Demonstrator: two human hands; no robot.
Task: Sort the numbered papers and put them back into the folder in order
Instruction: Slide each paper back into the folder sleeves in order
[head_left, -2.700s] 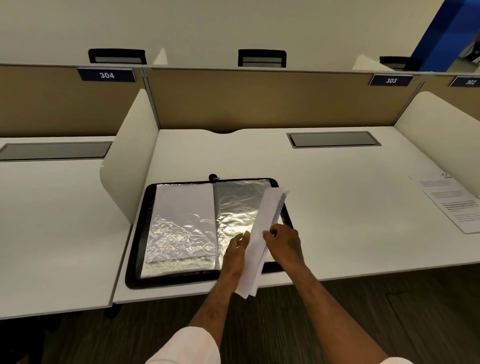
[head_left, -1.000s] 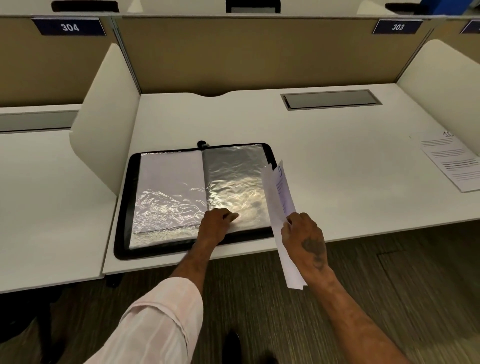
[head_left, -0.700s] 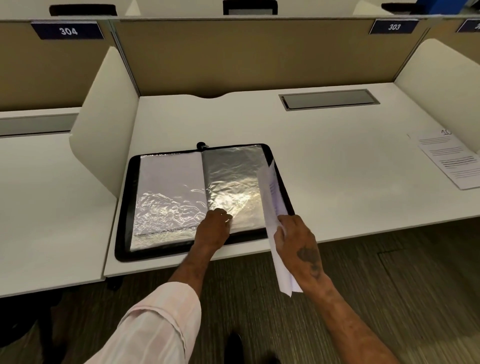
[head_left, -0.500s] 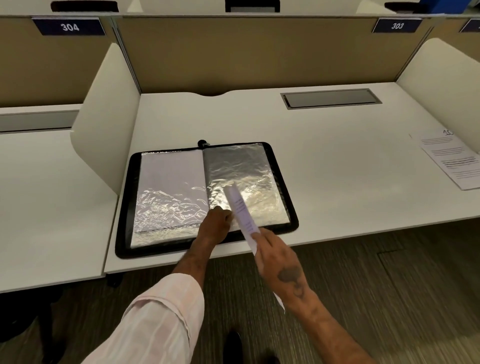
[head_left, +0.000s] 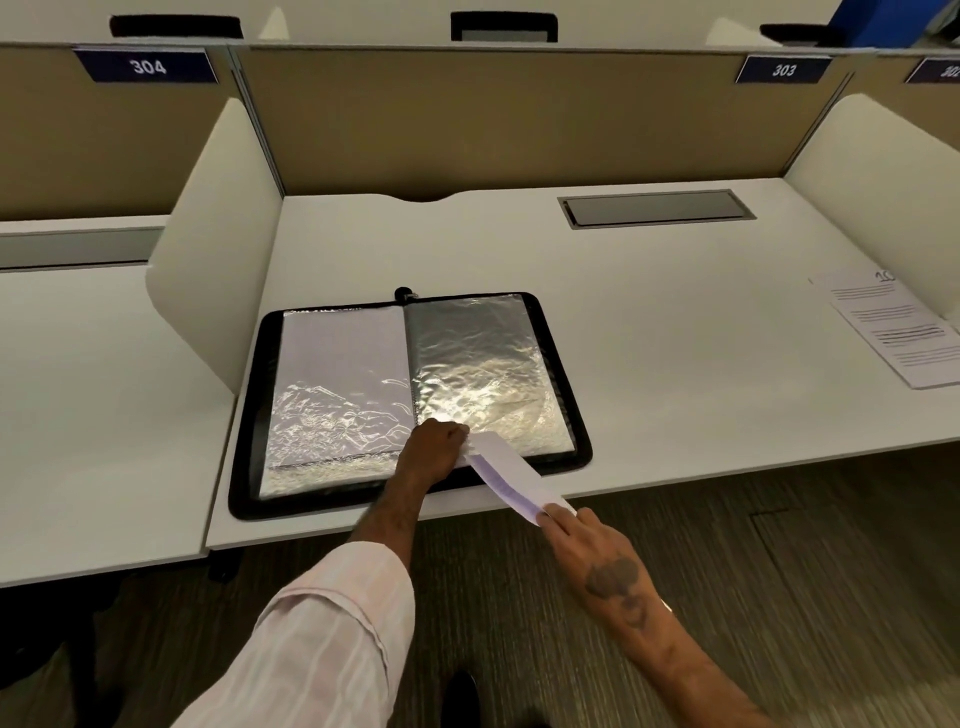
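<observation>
White desk (head_left: 649, 322) fills your view, closed in by a beige partition (head_left: 519, 119) at the back and white dividers (head_left: 218, 249) at the sides. Toward its left the black folder (head_left: 248, 415) lies open flat, clear sleeves (head_left: 483, 358) shining on both halves. One loose sheet marked 10 (head_left: 904, 332) lies well apart, near the right divider. Your right hand (head_left: 592, 540), off the desk's front edge, pinches the near end of the papers (head_left: 511, 475), whose far end reaches the lower edge of the right-hand sleeve. Your left hand (head_left: 434, 449) sits curled there, touching that end; whether it grips the sleeve you cannot tell.
</observation>
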